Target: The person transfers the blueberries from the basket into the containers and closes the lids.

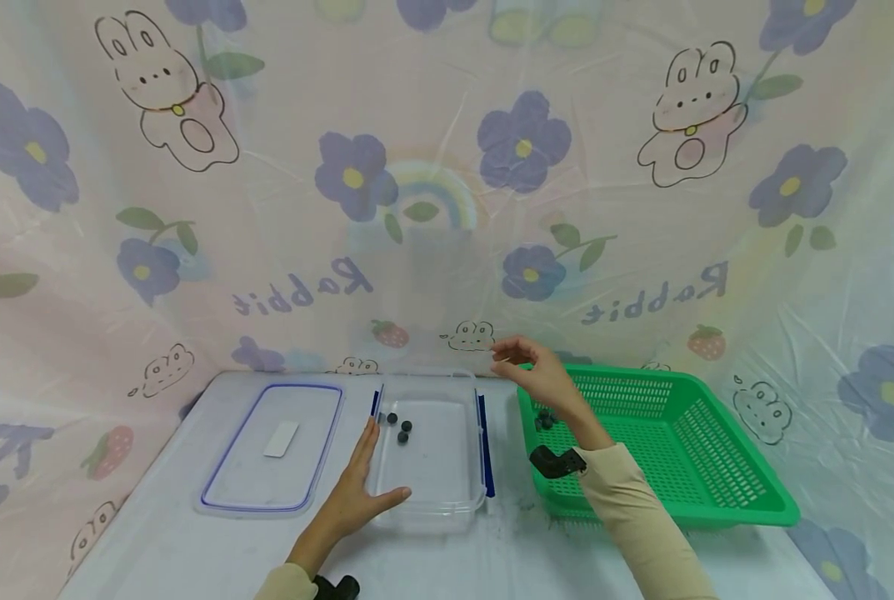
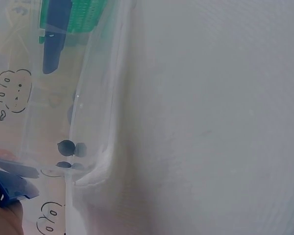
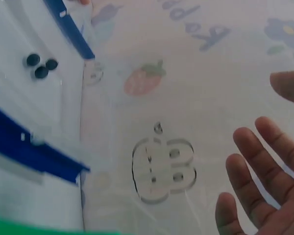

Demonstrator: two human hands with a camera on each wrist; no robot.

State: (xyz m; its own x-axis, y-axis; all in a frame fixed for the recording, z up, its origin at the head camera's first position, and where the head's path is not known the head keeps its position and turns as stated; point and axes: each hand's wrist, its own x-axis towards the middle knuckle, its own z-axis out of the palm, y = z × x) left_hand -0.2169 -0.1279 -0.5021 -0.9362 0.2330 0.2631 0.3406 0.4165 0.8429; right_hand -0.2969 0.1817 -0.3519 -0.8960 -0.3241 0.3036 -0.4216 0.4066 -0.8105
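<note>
A clear plastic container [image 1: 467, 500] with blue side clips [image 1: 486, 450] stands at the table's middle. Three small dark round pieces [image 1: 402, 427] lie in its far left part; they also show as the dark pieces [image 3: 40, 66] in the right wrist view and the dark pieces [image 2: 71, 148] through the wall in the left wrist view. My left hand [image 1: 360, 483] lies flat against the container's left wall, fingers straight, thumb along the front. My right hand [image 1: 510, 354] hovers above the container's far right corner with its fingers [image 3: 257, 169] spread and nothing in them.
The container's clear lid [image 1: 225, 467] with a blue rim and a white label lies on the left. A green slotted basket [image 1: 716, 492] stands on the right, with a few dark pieces [image 1: 544, 419] in its near-left corner. A printed plastic sheet forms the backdrop.
</note>
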